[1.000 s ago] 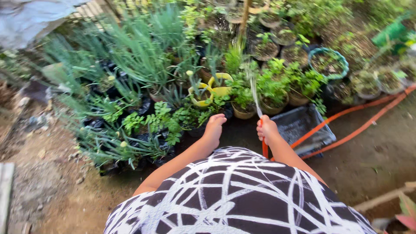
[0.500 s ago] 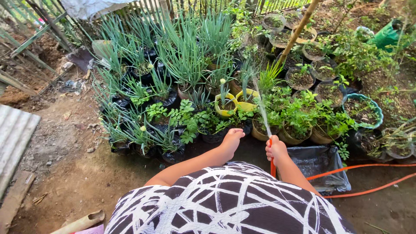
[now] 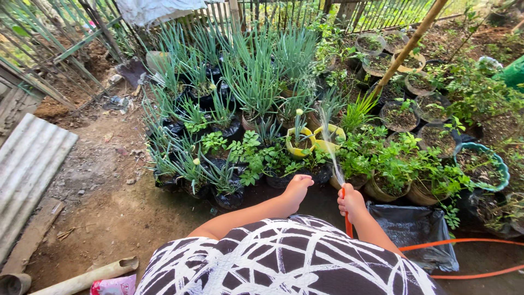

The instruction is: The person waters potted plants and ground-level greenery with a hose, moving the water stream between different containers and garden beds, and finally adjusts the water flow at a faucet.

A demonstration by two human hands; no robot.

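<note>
the person stands on damp bare ground in front of a crowded group of potted plants, and the right hand is closed around the end of an orange hose, fingers wrapped tight on it near the mouth. the hose runs down past the patterned dress and then along the ground to the right, passing beside a dark plastic tray. a thin stream of water goes up and forward from the hand, toward the yellow pot and the leafy herbs around it. the left hand holds nothing; it is loosely curled, palm down, just beside the right hand and above the black grow bags. tall onion-like greens fill the back, and a bamboo pole leans over the round pots on the right. i think the risk here is the stream itself: if the squeeze on the mouth is too hard, the jet may wash soil out of the small pots or bend the soft stems. also the loose hose behind the feet could catch an ankle on the wet ground
</note>
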